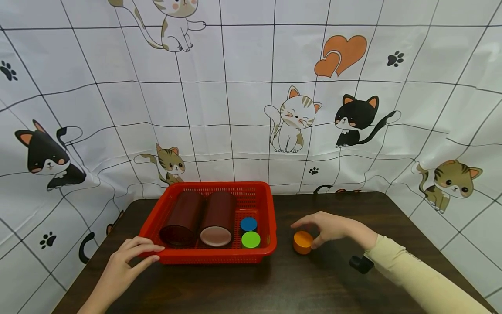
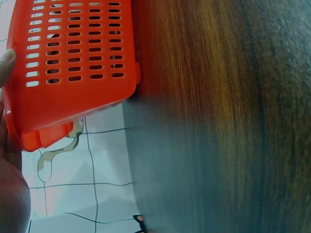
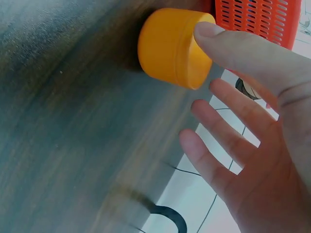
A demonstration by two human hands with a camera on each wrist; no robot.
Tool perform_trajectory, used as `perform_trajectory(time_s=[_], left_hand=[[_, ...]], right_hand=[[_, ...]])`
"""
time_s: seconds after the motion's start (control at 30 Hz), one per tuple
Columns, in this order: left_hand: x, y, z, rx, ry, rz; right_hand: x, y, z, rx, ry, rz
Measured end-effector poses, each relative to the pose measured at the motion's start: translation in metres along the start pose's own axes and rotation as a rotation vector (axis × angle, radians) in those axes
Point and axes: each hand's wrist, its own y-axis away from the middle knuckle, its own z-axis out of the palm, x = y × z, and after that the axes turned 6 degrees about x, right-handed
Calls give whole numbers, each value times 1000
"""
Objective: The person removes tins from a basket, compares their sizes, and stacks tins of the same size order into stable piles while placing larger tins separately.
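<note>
Right grip (image 1: 324, 226), by orange cup (image 1: 303, 243); basket (image 1: 211, 257), cylinders (image 1: 220, 211) inside

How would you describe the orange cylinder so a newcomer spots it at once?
On the dark wood-grain table, find the perforated red basket. To its right, by the right hand, stands the short orange cylinder. Unlike the blue cylinder and green cylinder, it is outside the basket.
</note>
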Motion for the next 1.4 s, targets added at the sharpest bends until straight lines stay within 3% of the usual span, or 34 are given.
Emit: perform_trajectory(time_s=[0.3,0.57,1.03,1.4], left_hand=[[-2,-1,2,14,39,55],[-2,-1,1,23,50,63],[0,0,0,14,28,34],[0,0,0,-3,23,17]], right_hand=[[-4,-4,-19,9,19,-18],[-22,-16,-47,10,64,5],[-56,-55,-80,49,121,-24],[-84,-92,-84,65,182,-53]])
